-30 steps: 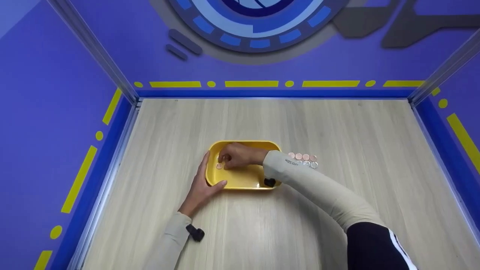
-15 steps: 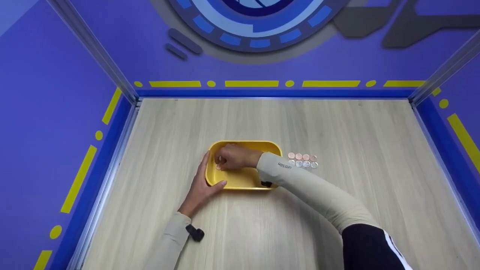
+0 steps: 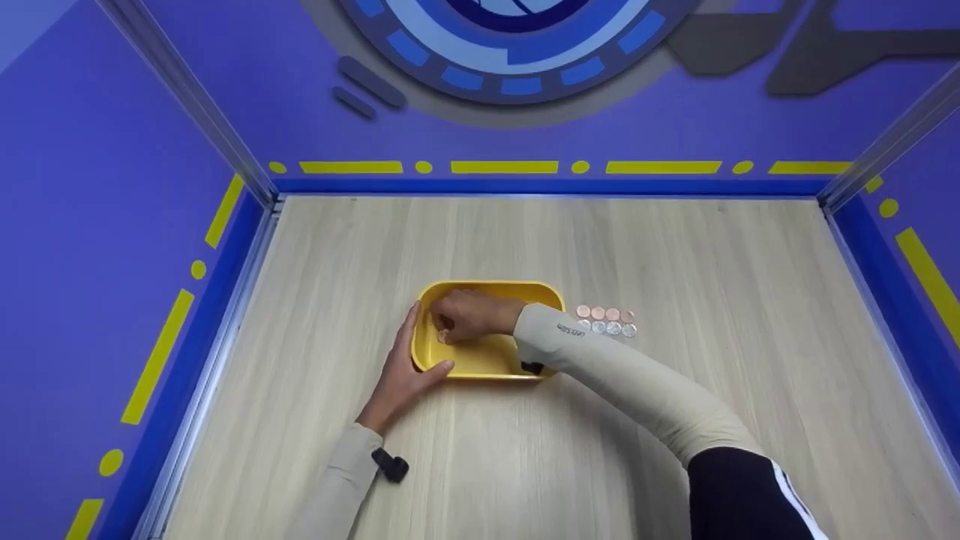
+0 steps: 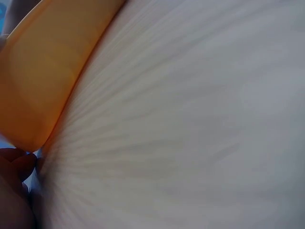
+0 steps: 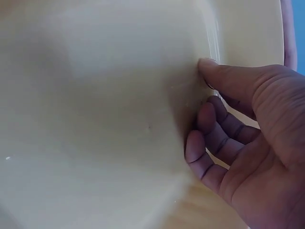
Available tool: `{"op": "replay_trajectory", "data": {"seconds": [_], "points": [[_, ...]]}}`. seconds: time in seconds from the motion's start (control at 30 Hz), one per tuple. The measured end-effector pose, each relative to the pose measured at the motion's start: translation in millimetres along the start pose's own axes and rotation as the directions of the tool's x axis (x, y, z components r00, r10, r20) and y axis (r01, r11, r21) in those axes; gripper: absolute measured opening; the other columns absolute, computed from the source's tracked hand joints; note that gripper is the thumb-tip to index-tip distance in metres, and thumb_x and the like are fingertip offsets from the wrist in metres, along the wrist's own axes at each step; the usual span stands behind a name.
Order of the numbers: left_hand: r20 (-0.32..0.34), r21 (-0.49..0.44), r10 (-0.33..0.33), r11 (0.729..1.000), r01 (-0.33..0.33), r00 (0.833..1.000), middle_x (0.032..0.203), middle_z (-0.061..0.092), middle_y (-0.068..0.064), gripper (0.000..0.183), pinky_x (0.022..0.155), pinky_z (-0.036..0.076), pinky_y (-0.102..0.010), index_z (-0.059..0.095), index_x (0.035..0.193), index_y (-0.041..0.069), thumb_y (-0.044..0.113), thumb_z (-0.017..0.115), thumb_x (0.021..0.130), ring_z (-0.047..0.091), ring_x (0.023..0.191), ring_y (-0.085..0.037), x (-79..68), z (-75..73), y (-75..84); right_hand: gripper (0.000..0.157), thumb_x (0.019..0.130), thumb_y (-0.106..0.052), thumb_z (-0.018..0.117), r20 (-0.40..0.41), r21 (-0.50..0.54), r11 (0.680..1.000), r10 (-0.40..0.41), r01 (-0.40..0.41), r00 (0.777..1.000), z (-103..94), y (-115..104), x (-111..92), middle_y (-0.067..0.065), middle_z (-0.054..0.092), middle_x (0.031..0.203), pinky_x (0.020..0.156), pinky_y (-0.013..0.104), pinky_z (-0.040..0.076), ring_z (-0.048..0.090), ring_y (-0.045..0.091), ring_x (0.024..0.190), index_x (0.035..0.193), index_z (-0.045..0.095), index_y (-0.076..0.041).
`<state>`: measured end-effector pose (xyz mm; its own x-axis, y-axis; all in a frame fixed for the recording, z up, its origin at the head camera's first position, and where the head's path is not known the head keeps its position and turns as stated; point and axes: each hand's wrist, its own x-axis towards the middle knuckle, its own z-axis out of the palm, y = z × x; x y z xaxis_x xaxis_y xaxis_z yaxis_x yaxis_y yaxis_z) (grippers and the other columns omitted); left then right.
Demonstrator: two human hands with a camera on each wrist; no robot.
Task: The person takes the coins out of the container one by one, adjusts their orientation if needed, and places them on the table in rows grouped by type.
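A yellow rectangular container (image 3: 480, 369) with rounded corners stands on the wooden table. Around its left end my left hand (image 3: 401, 379) holds on, the thumb at the front rim and the fingers along the left side. The left wrist view shows the container's outer wall (image 4: 43, 71) and part of that hand at the lower left. Inside the container my right hand (image 3: 474, 315) reaches down to the left part of the floor. Its thumb and fingertips pinch a copper coin (image 3: 443, 337). In the right wrist view the right hand (image 5: 252, 124) mostly hides the coin.
Right of the container lie two neat rows of coins: several copper coins (image 3: 605, 313) behind and several silver coins (image 3: 606, 328) in front. Blue-purple panels (image 3: 510, 142) enclose the table (image 3: 510, 450) at the back and sides.
My right hand has shifted slightly left and closed on the copper coin, which lay flat on the container floor and now looks tilted. The left hand has stayed put.
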<state>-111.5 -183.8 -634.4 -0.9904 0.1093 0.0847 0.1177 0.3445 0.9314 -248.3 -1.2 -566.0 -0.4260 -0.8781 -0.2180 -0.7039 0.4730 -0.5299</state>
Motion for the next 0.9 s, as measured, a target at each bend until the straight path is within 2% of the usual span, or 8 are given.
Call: {"op": "replay_trajectory", "data": {"seconds": [0.23,0.4,0.6,0.7,0.9], "points": [[-0.004,-0.020,-0.015,1.000,0.015,1.000,0.181,0.018,-0.023,0.114,0.127,0.026,-0.062,0.012,0.177,0.003,0.015,0.085,0.090,0.028,0.162,-0.046,-1.1,1.9,10.9,0.003,0.103,-0.004,0.071,-0.014,0.001,1.000,-0.020,0.020,1.000,-4.3,-2,-12,-0.002,0.058,0.082,0.066,0.025,0.041,0.053,0.013,0.072,0.103,0.067,-0.004],[-0.009,-0.026,-0.007,1.000,0.007,1.000,0.182,0.020,-0.016,0.115,0.126,0.029,-0.059,0.013,0.178,0.012,0.018,0.086,0.091,0.033,0.162,-0.038,-1.4,1.2,7.2,0.002,0.102,-0.003,0.071,-0.050,0.053,0.997,-0.053,0.055,0.997,-12.4,1,-25,0.000,0.060,0.084,0.068,0.025,0.042,0.053,0.012,0.074,0.103,0.069,-0.001],[0.004,-0.014,-0.009,1.000,0.009,1.000,0.182,0.021,-0.005,0.114,0.127,0.030,-0.055,0.014,0.179,0.023,0.031,0.088,0.091,0.035,0.161,-0.029,-1.9,-0.4,-3.1,0.007,0.102,-0.004,0.073,-0.078,0.116,0.993,-0.028,0.037,0.997,-20.9,9,-46,0.001,0.063,0.088,0.075,0.029,0.046,0.055,0.014,0.078,0.106,0.070,0.002],[0.004,-0.011,-0.006,1.000,0.006,1.000,0.182,0.023,-0.006,0.114,0.126,0.030,-0.056,0.015,0.179,0.024,0.033,0.088,0.091,0.038,0.159,-0.029,-1.7,-0.7,-3.1,0.007,0.102,-0.004,0.074,-0.085,0.124,0.992,-0.006,0.017,0.996,-22.9,13,-57,0.001,0.064,0.089,0.082,0.033,0.046,0.056,0.015,0.080,0.107,0.071,0.000],[-0.016,-0.040,-0.004,0.999,0.004,1.000,0.182,0.022,-0.012,0.115,0.126,0.030,-0.060,0.016,0.179,0.019,0.023,0.088,0.089,0.037,0.159,-0.037,-1.0,1.5,-2.5,0.005,0.102,-0.005,0.076,-0.092,0.148,0.989,0.020,-0.006,0.996,-20.9,19,-76,0.000,0.066,0.091,0.077,0.030,0.050,0.058,0.013,0.082,0.104,0.071,-0.005]]}}
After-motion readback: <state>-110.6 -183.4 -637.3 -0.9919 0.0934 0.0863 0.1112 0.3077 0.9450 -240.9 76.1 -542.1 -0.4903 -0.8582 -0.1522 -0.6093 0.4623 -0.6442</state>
